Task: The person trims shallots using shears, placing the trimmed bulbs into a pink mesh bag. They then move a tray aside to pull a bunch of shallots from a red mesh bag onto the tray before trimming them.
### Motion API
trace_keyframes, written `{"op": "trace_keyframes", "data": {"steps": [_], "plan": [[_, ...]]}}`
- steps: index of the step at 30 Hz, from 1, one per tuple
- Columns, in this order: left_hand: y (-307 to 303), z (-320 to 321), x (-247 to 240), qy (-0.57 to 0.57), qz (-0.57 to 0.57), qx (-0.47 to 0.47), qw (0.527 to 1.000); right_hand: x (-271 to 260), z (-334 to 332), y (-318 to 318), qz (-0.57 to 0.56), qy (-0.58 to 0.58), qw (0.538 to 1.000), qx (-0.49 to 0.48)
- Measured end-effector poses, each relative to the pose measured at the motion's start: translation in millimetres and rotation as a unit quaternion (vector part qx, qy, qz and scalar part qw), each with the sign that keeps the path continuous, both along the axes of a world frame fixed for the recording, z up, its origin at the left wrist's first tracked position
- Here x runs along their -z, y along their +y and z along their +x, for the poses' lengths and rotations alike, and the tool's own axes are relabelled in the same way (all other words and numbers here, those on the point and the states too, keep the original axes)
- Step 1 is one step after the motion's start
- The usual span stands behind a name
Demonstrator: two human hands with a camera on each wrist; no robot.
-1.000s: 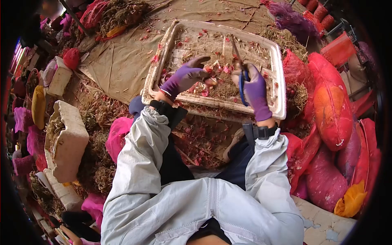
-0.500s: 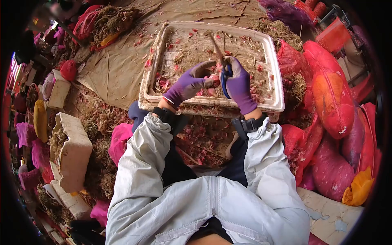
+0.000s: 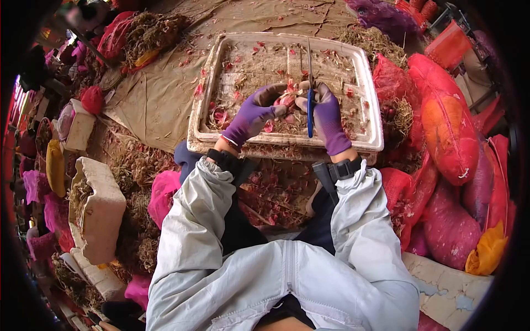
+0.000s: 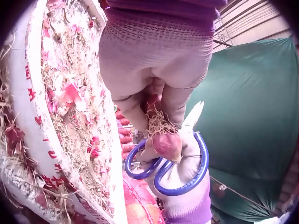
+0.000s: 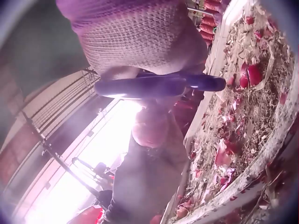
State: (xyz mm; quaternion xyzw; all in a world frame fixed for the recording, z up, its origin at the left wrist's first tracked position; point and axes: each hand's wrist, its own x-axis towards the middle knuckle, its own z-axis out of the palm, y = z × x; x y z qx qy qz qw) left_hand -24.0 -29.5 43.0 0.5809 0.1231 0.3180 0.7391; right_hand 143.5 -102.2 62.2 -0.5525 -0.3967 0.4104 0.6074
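Observation:
In a purple glove with a pale palm, my left hand (image 3: pixel 251 115) grips a small red onion (image 4: pixel 167 145) with a tuft of dry roots, over the near part of a white foam tray (image 3: pixel 375 118). Close beside it on the right, my gloved right hand (image 3: pixel 329 117) holds blue-handled scissors (image 3: pixel 310 117), blades pointing away from me. The left wrist view shows the blue finger loops (image 4: pixel 205 163) just behind the onion and the blades partly hidden. Right-hand fingertips come right up to the onion. Red peels and root scraps cover the tray floor.
Stuffed red mesh sacks (image 3: pixel 444 127) crowd the right side. To the left stand a broken foam box (image 3: pixel 102 212) and heaps of dried roots (image 3: pixel 138 220). A tan tarp (image 3: pixel 149 99) spreads beyond the tray, and peelings litter the ground before my legs.
My right hand came left toward my left hand. The scissors swung from slanting up-left to pointing nearly straight ahead. The left hand stayed over the tray, and its onion now sits by the right fingertips.

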Motion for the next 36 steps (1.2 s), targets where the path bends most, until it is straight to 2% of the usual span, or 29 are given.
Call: {"op": "trace_keyframes", "data": {"steps": [3,5,6,8,9,10,12,13,14,16,18,20,21,22,23,24,25,26,28,29,30,32,36], "plan": [[0.8,1.3,5.0,-0.010,-0.004,0.041,0.999,-8.5,0.6,-5.5,-0.009,0.006,1.000,-0.001],[-2.4,-1.0,-2.5,-0.037,-0.012,0.090,0.995,-14.6,2.1,-11.4,-0.005,0.228,0.971,-0.068],[-3.3,-0.1,-0.4,-0.035,-0.014,0.090,0.995,-16.4,1.3,-14.5,-0.007,0.230,0.971,-0.067],[-1.5,5.0,5.7,-0.102,-0.126,0.106,0.981,-20.4,1.0,-18.7,-0.013,0.219,0.974,-0.061],[5.1,6.6,19.0,-0.075,-0.158,0.082,0.981,-18.6,3.1,-17.1,-0.003,0.240,0.969,-0.055],[5.6,6.2,18.7,-0.075,-0.158,0.082,0.981,-11.3,6.0,-13.7,-0.002,0.239,0.969,-0.055],[3.5,6.4,16.8,0.005,-0.127,0.014,0.992,4.7,12.5,-6.6,0.002,0.182,0.983,0.031],[-5.0,9.1,7.8,0.006,-0.089,0.000,0.996,5.1,11.1,-5.3,-0.014,0.197,0.979,0.056],[-9.2,12.8,8.6,0.007,-0.089,0.002,0.996,6.0,9.2,-4.4,-0.014,0.198,0.978,0.058],[-14.6,19.9,13.3,0.013,-0.003,-0.003,1.000,8.2,6.0,-3.3,-0.008,0.206,0.977,0.056],[-12.2,21.3,26.0,0.015,-0.024,-0.011,1.000,6.9,5.6,-6.5,-0.031,0.217,0.974,0.049],[-4.2,16.3,19.6,0.027,-0.070,0.024,0.997,-5.5,4.3,-11.2,-0.035,0.231,0.972,0.016],[-5.9,14.7,17.5,0.039,-0.069,0.036,0.996,-2.6,4.8,-4.9,-0.017,0.117,0.991,0.067],[-7.6,13.3,15.1,0.039,-0.068,0.036,0.996,1.9,13.4,1.6,-0.016,0.116,0.991,0.067],[-9.0,11.7,14.1,0.049,-0.077,0.046,0.995,4.9,26.0,5.8,-0.028,-0.102,0.985,0.135],[-8.6,10.2,13.1,0.059,-0.085,0.056,0.993,9.2,34.6,8.3,-0.038,-0.315,0.928,0.197],[-6.5,9.3,11.5,0.061,-0.088,0.067,0.992,-10.7,29.5,2.0,-0.070,-0.166,0.972,0.148],[-5.9,8.8,10.4,0.060,-0.087,0.066,0.992,-7.9,27.0,4.4,-0.069,-0.167,0.972,0.148],[-6.1,8.4,8.6,0.048,-0.124,0.056,0.990,-5.0,18.9,7.7,0.046,0.031,0.998,0.031],[-5.3,7.9,9.2,0.048,-0.125,0.057,0.989,-9.1,14.8,3.6,0.039,0.060,0.996,-0.043],[-3.8,7.0,10.0,0.042,-0.140,0.065,0.987,-15.2,12.7,-4.0,-0.026,0.044,0.994,-0.100],[-4.4,4.4,10.1,0.038,-0.156,0.072,0.984,-4.2,5.2,0.2,0.016,-0.023,0.995,-0.094],[-6.1,6.3,14.3,0.017,-0.108,0.062,0.992,-8.3,3.6,0.9,-0.006,0.030,0.997,-0.073]]}}
